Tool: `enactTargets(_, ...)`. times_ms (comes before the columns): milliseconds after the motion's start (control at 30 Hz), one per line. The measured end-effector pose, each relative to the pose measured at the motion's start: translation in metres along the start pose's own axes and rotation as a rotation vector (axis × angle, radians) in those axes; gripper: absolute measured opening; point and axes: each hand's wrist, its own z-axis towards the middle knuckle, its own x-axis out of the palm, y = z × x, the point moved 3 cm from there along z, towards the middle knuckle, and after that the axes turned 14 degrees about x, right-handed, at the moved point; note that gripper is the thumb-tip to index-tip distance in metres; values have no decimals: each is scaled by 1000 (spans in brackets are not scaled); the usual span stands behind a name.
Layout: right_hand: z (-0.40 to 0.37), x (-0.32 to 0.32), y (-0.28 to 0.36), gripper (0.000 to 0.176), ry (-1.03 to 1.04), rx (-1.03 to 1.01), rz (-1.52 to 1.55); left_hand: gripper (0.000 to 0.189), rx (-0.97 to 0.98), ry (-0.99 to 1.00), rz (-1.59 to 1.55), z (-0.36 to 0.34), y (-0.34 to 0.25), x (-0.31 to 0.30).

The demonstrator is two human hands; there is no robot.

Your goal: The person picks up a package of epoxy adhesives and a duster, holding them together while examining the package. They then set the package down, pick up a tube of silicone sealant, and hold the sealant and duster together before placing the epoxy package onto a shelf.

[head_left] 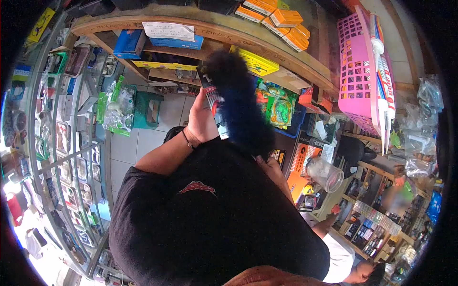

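A fluffy dark blue-black duster (pixel 238 100) stands up in front of my chest. My right hand (pixel 271 170) is closed at its lower end; the handle itself is hidden. In my left hand (pixel 202 120) is a flat package (pixel 211 93) with red and black print, reading "EPO" in part. The thumb lies along the package's near edge, and the duster's fluff covers much of its face and touches it.
Ahead runs a wooden shelf (pixel 267 44) with orange boxes (pixel 286 18) and a pink basket (pixel 354 71). A glass display rack (pixel 71 162) stands at left, near a green stool (pixel 149 110). Another person's arm (pixel 324 225) is at lower right, near a clear jar (pixel 325 174).
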Motion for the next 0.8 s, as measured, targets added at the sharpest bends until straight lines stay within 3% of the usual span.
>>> enactTargets(33, 3, 1, -6, 47, 30, 99, 141, 64, 30, 27, -37, 2, -3, -9)
enactTargets(100, 17, 2, -26, 47, 25, 65, 112, 63, -22, 209, -143, 3, -5, -15)
enactTargets(167, 11, 2, -16, 47, 17, 32, 88, 63, -39, 69, -44, -1, 0, 10)
enactTargets(200, 4, 0, -8, 48, 23, -8, 15, 65, 93, 212, 57, -4, -3, -13)
enactTargets(233, -2, 0, 0, 48, 28, -48, -57, 65, 75, -75, 44, -5, -8, -26)
enactTargets(333, 5, 5, -8, 46, 58, 47, 156, 63, -11, 8, 9, -1, -6, -15)
enactTargets(433, 9, 2, -13, 44, 59, 205, 96, 65, 33, 6, 17, 2, -8, -13)
enactTargets(567, -5, 3, 5, 44, 24, 116, -91, 65, 22, 73, 2, -1, -7, -17)
enactTargets(633, -12, 5, 14, 42, 47, -3, 137, 65, 35, 124, 58, -4, -9, -21)
enactTargets(667, -11, 5, 14, 42, 47, -2, 138, 65, 3, 66, 23, 0, -6, -10)
enactTargets(733, -6, 3, 7, 38, 61, 196, 120, 63, 12, -16, 39, 5, -6, -3)
enactTargets(800, -5, 6, 4, 37, 82, 168, 163, 65, 2, -34, 16, 5, -5, -5)
